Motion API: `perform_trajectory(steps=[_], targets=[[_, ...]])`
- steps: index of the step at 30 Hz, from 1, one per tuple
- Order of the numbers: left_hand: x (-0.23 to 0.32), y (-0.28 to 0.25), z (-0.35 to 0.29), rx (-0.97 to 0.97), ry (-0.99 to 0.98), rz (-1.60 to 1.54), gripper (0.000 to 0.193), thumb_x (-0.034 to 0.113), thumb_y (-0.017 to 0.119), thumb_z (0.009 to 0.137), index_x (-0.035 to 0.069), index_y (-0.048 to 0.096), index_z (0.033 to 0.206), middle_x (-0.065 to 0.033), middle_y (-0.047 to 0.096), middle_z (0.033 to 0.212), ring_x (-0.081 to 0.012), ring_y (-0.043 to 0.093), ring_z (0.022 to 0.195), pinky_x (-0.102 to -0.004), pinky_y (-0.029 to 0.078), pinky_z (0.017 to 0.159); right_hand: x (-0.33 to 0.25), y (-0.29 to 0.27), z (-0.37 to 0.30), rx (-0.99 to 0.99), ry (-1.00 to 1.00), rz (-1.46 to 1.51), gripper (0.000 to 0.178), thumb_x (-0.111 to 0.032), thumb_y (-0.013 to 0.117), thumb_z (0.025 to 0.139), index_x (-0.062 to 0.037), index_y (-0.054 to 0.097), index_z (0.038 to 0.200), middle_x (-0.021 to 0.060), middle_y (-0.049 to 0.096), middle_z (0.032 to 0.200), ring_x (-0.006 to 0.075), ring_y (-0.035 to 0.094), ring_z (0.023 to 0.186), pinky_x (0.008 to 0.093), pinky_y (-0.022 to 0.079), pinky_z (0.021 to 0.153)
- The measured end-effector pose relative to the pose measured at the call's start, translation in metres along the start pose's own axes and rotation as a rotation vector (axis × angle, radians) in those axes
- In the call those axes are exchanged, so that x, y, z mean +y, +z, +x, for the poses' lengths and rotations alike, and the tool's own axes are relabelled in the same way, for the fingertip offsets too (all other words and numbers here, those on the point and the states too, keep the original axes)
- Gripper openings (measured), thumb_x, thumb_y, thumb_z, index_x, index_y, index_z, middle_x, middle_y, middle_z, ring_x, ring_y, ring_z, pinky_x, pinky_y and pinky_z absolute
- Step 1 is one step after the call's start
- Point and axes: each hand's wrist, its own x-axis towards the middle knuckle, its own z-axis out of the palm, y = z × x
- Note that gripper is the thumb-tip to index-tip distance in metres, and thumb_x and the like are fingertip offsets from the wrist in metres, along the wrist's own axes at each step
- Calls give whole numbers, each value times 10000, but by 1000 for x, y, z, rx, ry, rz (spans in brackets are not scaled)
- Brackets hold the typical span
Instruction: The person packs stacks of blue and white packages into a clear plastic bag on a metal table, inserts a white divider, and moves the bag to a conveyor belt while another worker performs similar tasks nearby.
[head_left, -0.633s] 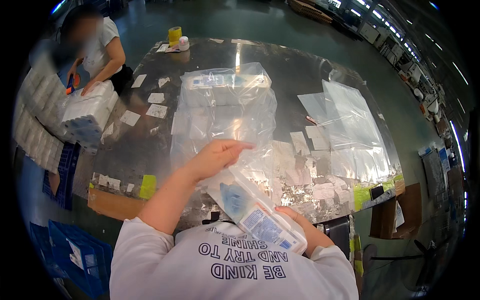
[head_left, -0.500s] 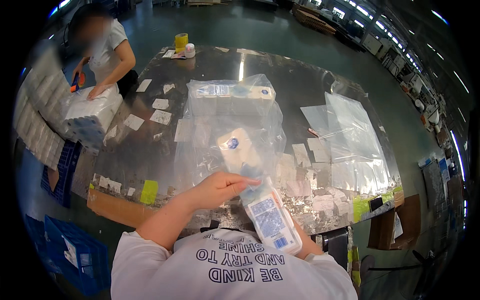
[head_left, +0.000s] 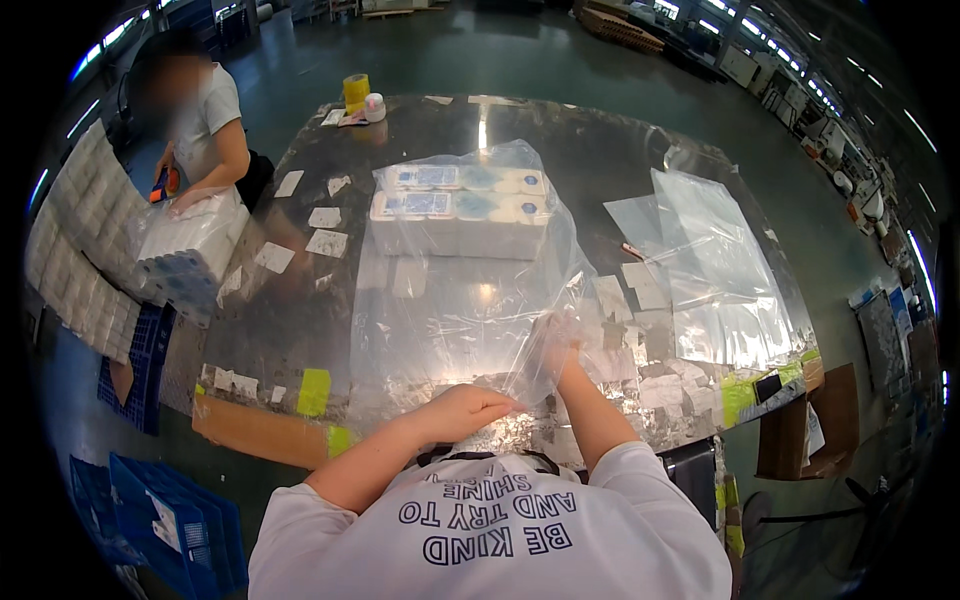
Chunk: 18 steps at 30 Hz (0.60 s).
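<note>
A large clear plastic bag (head_left: 450,320) lies flat on the worktable in front of me, its open end toward my body. At its far end are two long white packs with blue printed labels, a farther pack (head_left: 425,177) and a nearer pack (head_left: 415,235), side by side. My left hand (head_left: 468,412) is closed, pinching the bag's near edge between thumb and fingers. My right hand (head_left: 560,332) is at the bag's right side, seen through the clear film, which blurs its fingers.
Flat clear bags (head_left: 725,270) lie stacked on the table's right. Yellow tape rolls (head_left: 356,92) and a small white jar (head_left: 374,108) stand at the far left corner. A co-worker (head_left: 205,130) at left handles a wrapped bundle (head_left: 195,245). Blue crates (head_left: 175,520) stand lower left.
The labelled pack that was near my body now lies inside the bag beside the other pack. My right hand has come forward to the bag; my left still pinches film, slightly lower.
</note>
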Motion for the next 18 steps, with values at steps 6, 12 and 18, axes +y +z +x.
perform_trajectory(steps=[6, 12, 18], targets=[[-60, 21, 11, 90, -65, -47, 321, 241, 508, 974, 98, 634, 1232, -114, 663, 1186, -233, 613, 1105, -324, 454, 957, 32, -23, -133, -103, 663, 463, 646, -371, 517, 901, -114, 340, 1466, 125, 306, 1526, 367, 282, 1392, 621, 162, 1108], [-120, 37, 36, 152, -135, 402, 330, 326, 467, 963, 184, 652, 1197, -119, 664, 1130, -328, 619, 1014, -398, 490, 890, 76, 26, -224, 206, 1094, 476, 765, -264, 636, 857, -63, 252, 1487, 274, 318, 1461, 430, 283, 1368, 596, 260, 1069], [-163, 51, 40, 323, -148, 553, 299, 301, 491, 929, 213, 658, 1160, -83, 684, 1055, -307, 635, 957, -415, 514, 811, 2, 13, -221, 295, 506, 565, 529, -191, 611, 831, -45, 480, 1322, 235, 381, 1420, 420, 328, 1339, 588, 269, 1055]])
